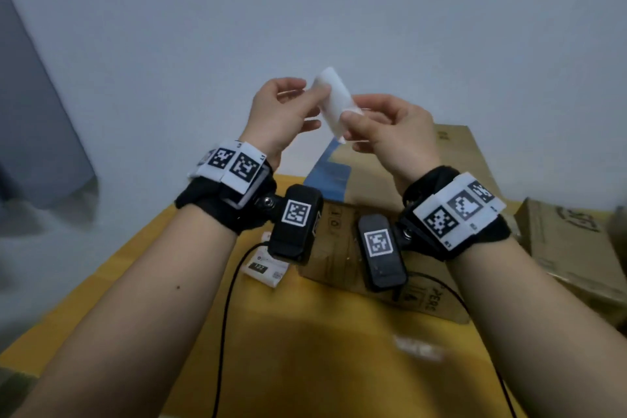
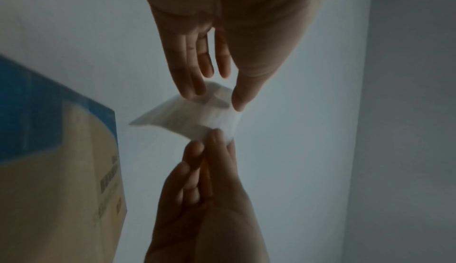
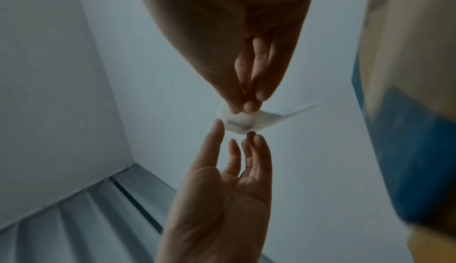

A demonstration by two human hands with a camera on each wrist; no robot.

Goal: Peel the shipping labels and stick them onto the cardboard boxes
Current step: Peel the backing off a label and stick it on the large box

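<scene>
Here, at the far left, a grey curtain (image 1: 40,112) hangs against the pale wall (image 1: 305,10). On the yellow counter (image 1: 305,366), a small white printed label sheet (image 1: 266,266) lies flat, partly hidden under the left wrist camera. Above it the left hand (image 1: 278,115) is raised in the air, thumb and fingertips pinching the upper end of a white rectangular shipping label (image 1: 334,100); in the left wrist view its thumb and forefinger close on the paper while the other fingers stay fairly straight. The label is held well above the counter, tilted, between both hands. The right hand (image 1: 390,132) pinches the label's lower end, fingers curled together on it. Whether the backing has parted from the label cannot be told. Below and behind the hands stands a brown cardboard box with a blue patch (image 1: 373,180), its flap raised. At the far right sits another brown cardboard box with printed markings (image 1: 570,237), near the first.
</scene>
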